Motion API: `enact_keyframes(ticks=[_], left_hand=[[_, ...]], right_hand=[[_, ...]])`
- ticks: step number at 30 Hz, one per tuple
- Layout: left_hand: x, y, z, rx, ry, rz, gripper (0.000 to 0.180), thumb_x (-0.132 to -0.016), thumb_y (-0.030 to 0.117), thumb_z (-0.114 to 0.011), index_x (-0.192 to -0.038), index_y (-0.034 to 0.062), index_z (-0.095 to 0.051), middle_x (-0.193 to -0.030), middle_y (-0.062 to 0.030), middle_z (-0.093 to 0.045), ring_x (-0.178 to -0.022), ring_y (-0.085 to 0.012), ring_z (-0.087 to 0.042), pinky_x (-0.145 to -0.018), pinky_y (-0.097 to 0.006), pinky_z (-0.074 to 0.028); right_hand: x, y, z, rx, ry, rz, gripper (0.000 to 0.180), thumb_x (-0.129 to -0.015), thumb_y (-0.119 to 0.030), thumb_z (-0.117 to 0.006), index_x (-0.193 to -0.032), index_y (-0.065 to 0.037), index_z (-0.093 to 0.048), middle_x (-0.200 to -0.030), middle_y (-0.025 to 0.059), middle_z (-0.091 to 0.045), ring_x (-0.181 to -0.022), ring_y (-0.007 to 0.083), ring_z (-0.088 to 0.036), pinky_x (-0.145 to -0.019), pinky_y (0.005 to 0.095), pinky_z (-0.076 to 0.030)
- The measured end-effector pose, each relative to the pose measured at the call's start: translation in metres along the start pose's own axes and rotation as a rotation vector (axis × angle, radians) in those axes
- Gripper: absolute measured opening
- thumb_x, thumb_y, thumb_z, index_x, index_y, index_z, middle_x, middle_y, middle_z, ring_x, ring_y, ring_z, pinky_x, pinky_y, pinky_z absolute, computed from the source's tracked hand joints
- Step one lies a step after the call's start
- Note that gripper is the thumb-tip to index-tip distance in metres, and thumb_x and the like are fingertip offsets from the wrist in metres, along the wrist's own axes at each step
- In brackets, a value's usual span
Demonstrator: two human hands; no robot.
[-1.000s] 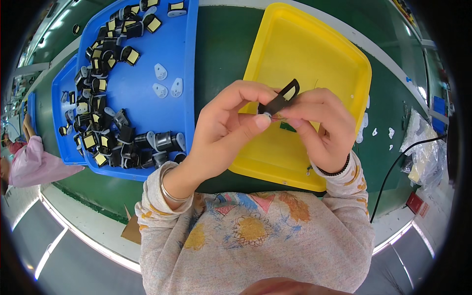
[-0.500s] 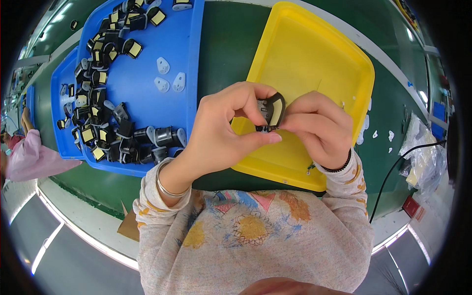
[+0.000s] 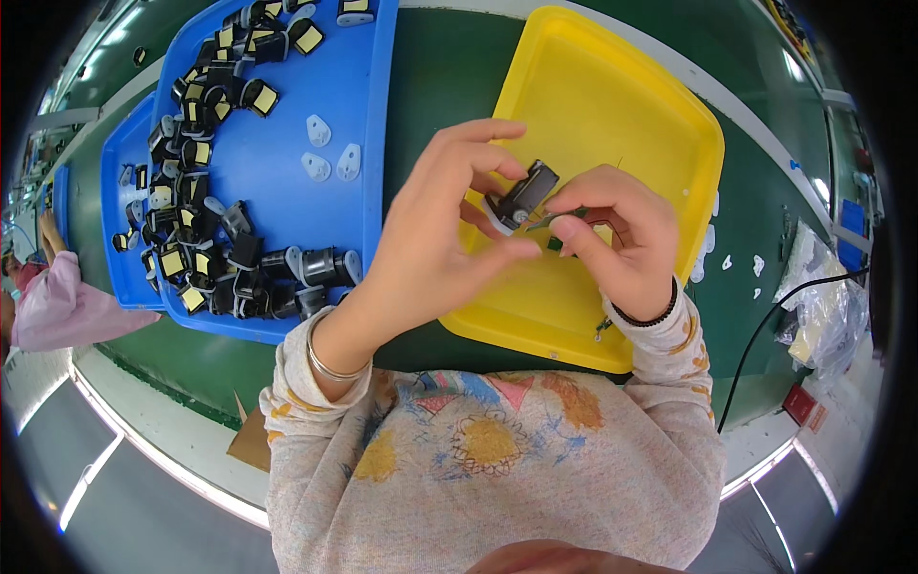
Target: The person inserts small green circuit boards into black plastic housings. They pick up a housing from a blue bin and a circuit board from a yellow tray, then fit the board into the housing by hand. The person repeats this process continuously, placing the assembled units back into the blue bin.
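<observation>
Over the yellow tray, a small black housing [image 3: 531, 190] with a pale grey end plate is between my two hands. My left hand [image 3: 435, 225] curves around its left side with fingers spread. The thumb stands apart from it, and the fingertips come close to or touch the housing; the exact contact is partly hidden. My right hand [image 3: 626, 234] pinches a thin green strip [image 3: 557, 219], which looks like a small circuit board. Its tip lies against the housing's lower right, and thin wires show by my right fingers.
On the left, a blue tray [image 3: 330, 91] holds many similar black housings [image 3: 244, 251] and several loose pale plates [image 3: 318, 130]. The yellow tray [image 3: 669, 124] lies under my hands. To the right are a black cable [image 3: 755, 335] and clear plastic bags [image 3: 827, 297]. Another person's pink sleeve [image 3: 81, 306] is far left.
My left thumb and fingers have spread away from the housing. The housing has turned, now showing its end plate and black side. My right hand now shows the green strip between its fingers.
</observation>
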State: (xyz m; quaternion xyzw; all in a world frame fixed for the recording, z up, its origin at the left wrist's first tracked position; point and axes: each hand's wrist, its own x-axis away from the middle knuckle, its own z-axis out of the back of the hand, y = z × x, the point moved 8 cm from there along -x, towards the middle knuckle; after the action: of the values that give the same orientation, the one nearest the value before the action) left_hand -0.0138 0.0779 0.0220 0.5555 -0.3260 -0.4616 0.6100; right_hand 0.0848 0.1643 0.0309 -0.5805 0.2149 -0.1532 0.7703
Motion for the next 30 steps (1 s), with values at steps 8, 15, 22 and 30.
enact_keyframes(ticks=[8, 15, 22, 30], left_hand=[[0.004, 0.0, 0.012, 0.072, 0.143, -0.059, 0.036, -0.073, 0.006, -0.065, -0.104, 0.0018, -0.048, -0.094, -0.0085, -0.058, -0.078, -0.013, -0.059, -0.058, -0.021, -0.047], [0.005, -0.003, 0.016, 0.158, 0.124, -0.056, 0.027, -0.078, 0.006, -0.06, -0.103, 0.0005, -0.051, -0.097, -0.0096, -0.057, -0.079, -0.0117, -0.058, -0.062, -0.021, -0.045], [0.005, 0.003, 0.017, 0.198, 0.114, -0.116, 0.026, -0.077, -0.004, -0.054, -0.103, -0.0003, -0.055, -0.097, -0.0083, -0.058, -0.083, -0.0127, -0.057, -0.066, -0.022, -0.045], [0.004, 0.011, 0.019, 0.015, 0.11, -0.241, 0.033, -0.071, -0.003, -0.06, -0.103, 0.0036, -0.057, -0.093, -0.0075, -0.059, -0.077, -0.0132, -0.056, -0.063, -0.021, -0.045]], right_hand=[[0.004, -0.02, 0.0, 0.304, 0.101, 0.21, 0.019, -0.069, -0.002, -0.065, -0.088, -0.004, -0.061, -0.078, 0.0076, -0.059, -0.063, 0.0194, -0.057, -0.053, 0.0246, -0.046], [0.002, -0.023, 0.0, 0.343, 0.022, 0.241, 0.02, -0.07, -0.007, -0.067, -0.088, -0.002, -0.059, -0.074, 0.0105, -0.059, -0.06, 0.0191, -0.056, -0.052, 0.0242, -0.044], [0.018, 0.035, -0.039, -0.785, -0.399, -0.605, 0.046, -0.09, -0.041, -0.036, -0.093, 0.0, -0.056, -0.078, 0.0078, -0.061, -0.052, 0.0081, -0.047, -0.047, 0.0182, -0.038], [0.022, 0.039, -0.042, -0.86, -0.419, -0.626, 0.019, -0.081, -0.015, -0.058, -0.092, 0.0, -0.057, -0.077, 0.0052, -0.06, -0.05, 0.0058, -0.046, -0.046, 0.0172, -0.036]])
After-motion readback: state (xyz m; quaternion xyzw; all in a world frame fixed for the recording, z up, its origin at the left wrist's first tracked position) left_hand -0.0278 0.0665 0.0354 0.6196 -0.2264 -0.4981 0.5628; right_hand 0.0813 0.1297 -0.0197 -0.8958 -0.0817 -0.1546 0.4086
